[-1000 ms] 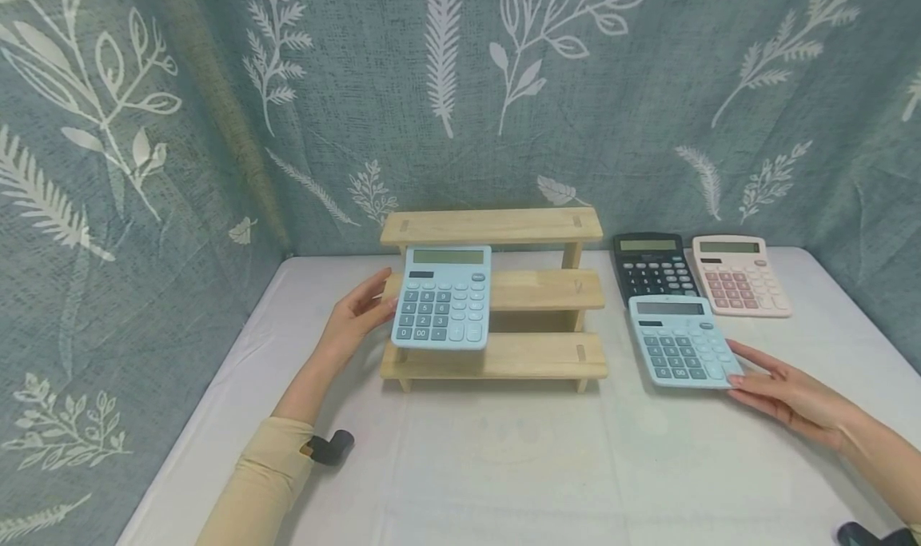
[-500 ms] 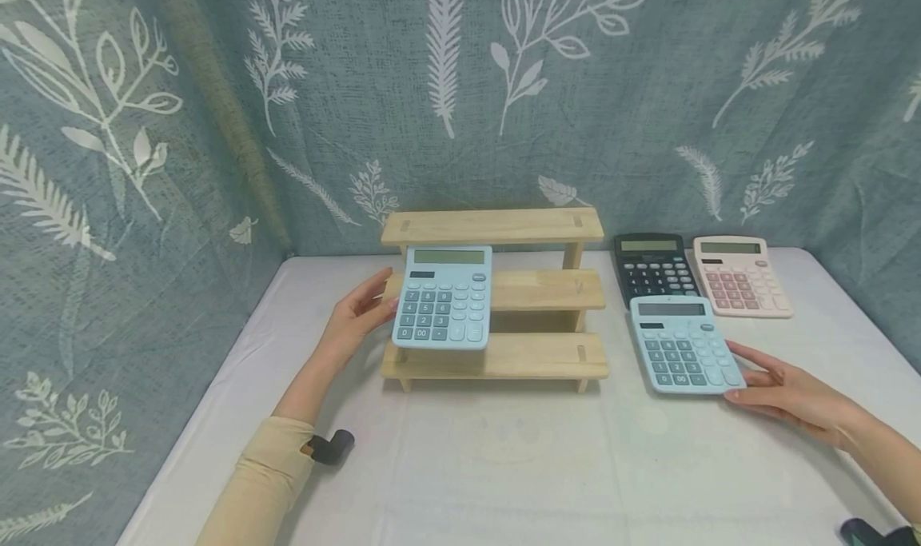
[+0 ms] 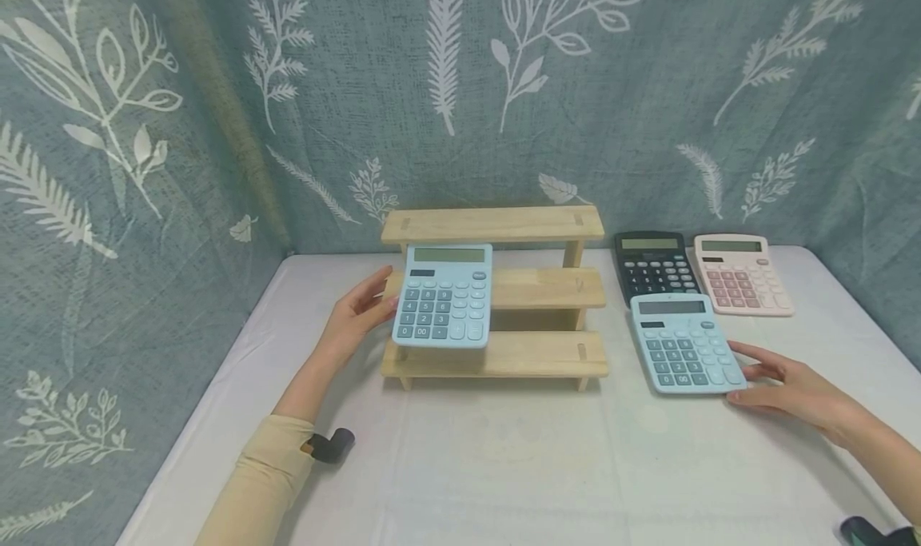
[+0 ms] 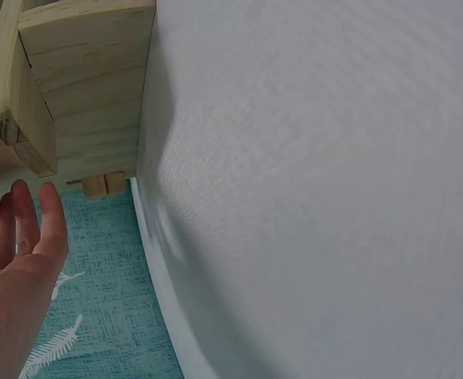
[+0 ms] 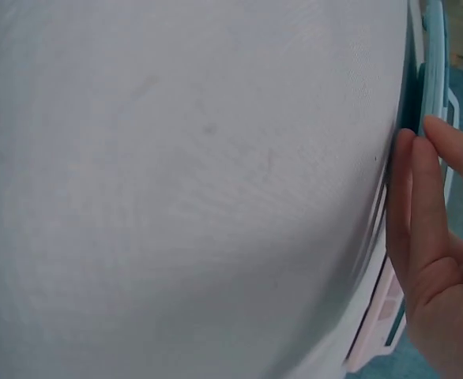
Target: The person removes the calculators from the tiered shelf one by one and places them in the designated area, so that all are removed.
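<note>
A light blue calculator (image 3: 441, 296) stands tilted back on the left part of the wooden tiered shelf (image 3: 547, 354). My left hand (image 3: 350, 320) is at its left edge, thumb close to the side, fingers loosely extended. In the left wrist view, the fingers of that hand (image 4: 26, 245) reach up by the shelf's end. A second light blue calculator (image 3: 687, 344) lies at the right, its top end overlapping the black calculator (image 3: 655, 265). At its lower right corner is my right hand (image 3: 787, 386), fingertips touching or very near the edge. The right wrist view shows these fingers (image 5: 427, 213) fairly straight.
A pink and white calculator (image 3: 743, 276) lies beside the black one at the back right. The shelf has three steps and stands on a white tablecloth (image 3: 504, 466). Behind hangs a blue-green curtain (image 3: 345, 90) with white leaf patterns.
The right-hand blue calculator's lower end has settled slightly downward. My right thumb has slid off its face to below the corner. My left hand and its calculator have stayed put.
</note>
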`<state>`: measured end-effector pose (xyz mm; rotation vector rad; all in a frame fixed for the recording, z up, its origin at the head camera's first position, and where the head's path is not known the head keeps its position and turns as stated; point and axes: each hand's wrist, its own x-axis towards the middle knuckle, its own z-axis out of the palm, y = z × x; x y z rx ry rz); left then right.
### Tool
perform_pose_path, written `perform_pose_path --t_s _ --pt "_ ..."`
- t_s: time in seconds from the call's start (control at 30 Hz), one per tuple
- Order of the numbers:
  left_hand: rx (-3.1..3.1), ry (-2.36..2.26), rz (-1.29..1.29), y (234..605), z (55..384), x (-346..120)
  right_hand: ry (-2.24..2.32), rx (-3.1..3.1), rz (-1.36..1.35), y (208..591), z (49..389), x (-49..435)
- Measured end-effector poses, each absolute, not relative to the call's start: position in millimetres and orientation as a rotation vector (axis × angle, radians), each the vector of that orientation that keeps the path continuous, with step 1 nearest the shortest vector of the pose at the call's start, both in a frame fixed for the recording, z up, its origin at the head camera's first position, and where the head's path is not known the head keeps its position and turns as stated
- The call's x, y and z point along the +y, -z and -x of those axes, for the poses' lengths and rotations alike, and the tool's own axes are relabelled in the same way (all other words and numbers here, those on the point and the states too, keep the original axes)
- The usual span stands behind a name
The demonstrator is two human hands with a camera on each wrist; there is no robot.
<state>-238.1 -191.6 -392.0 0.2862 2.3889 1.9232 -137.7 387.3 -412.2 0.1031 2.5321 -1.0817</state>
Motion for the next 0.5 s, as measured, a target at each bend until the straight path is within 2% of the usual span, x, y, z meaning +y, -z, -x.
perform_pose_path --t_s 0.5 --pt "2.395 -1.912 -0.277 391.9 238.9 -191.5 1.003 2.616 -0.105 412.5 136.2 385.2"
